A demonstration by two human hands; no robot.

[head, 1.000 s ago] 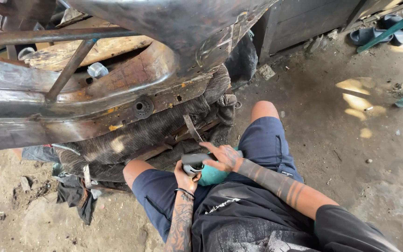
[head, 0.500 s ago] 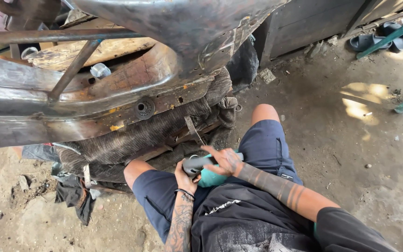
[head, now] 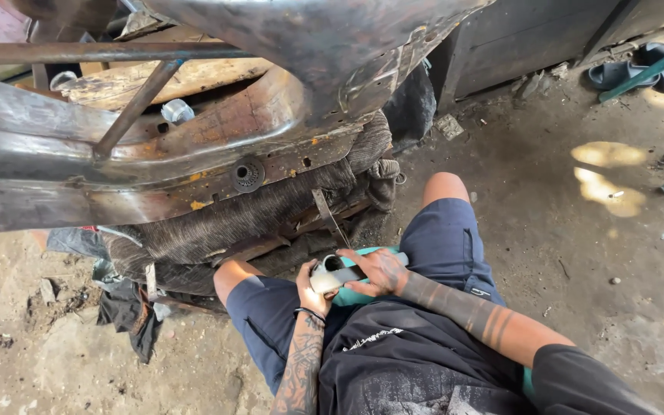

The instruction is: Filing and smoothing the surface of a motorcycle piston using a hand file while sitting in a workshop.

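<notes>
1. I sit on a dirt floor [head: 593, 253] with my knees up, facing a rusty metal frame [head: 155, 154] that hangs over dark cloth [head: 224, 223].
2. My left hand [head: 313, 286] is curled around the grey head of a grinder [head: 340, 277], fingers closed on it from the near side.
3. My right hand [head: 378, 270] lies over the top of the grinder, fingers wrapped across its body; the teal part shows just beyond and beneath that hand.
4. The grinder sits in my lap between my thighs, both hands touching it.
5. A thin metal strip [head: 328, 217] stands tilted just ahead of my right hand, at the frame's lower edge.
6. A round bolt hole [head: 247, 174] is on the frame, well ahead of my left hand.
7. Rags [head: 128, 315] lie on the floor, off to the left of my left hand.
8. Sandals [head: 632, 73] rest far ahead and to the right of my right hand, by a dark wall panel [head: 532, 38].
</notes>
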